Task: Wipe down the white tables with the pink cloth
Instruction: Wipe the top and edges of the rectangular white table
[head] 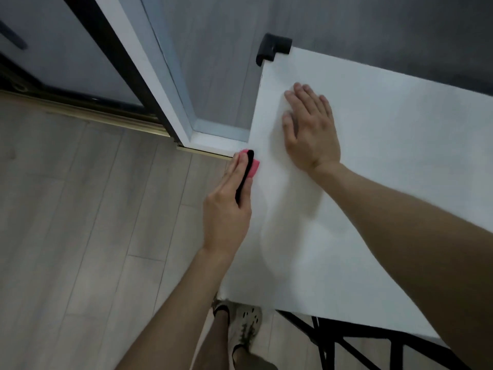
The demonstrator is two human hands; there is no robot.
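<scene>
White table (386, 182) fills the right half, with wood-look floor (80, 209) left of it. Right hand (310, 129) lies flat on the top near the left edge, fingers straight and slightly apart, holding nothing; it looks like a brace. Left hand (226, 206) is at the table's left edge, with its fingers straight and together down the outer side of the pink cloth (254, 165). The thumb seems to be on the table side, so the cloth is pinched and pressed to the edge. Cloth sits roughly midway along that edge. A black strip runs down it; can't tell if the strip is part of the cloth. Black corner guard (272, 48) caps the far corner.

Step in hand, my read: wiping the side edge. To do it well:
- Fold the cloth over the lip so top and side both get contact.
- Use even pressure in one run up to the guard and around it.
- Let the right hand steady the table.

Risk: cloth slips off the lip and drops to the floor.
</scene>
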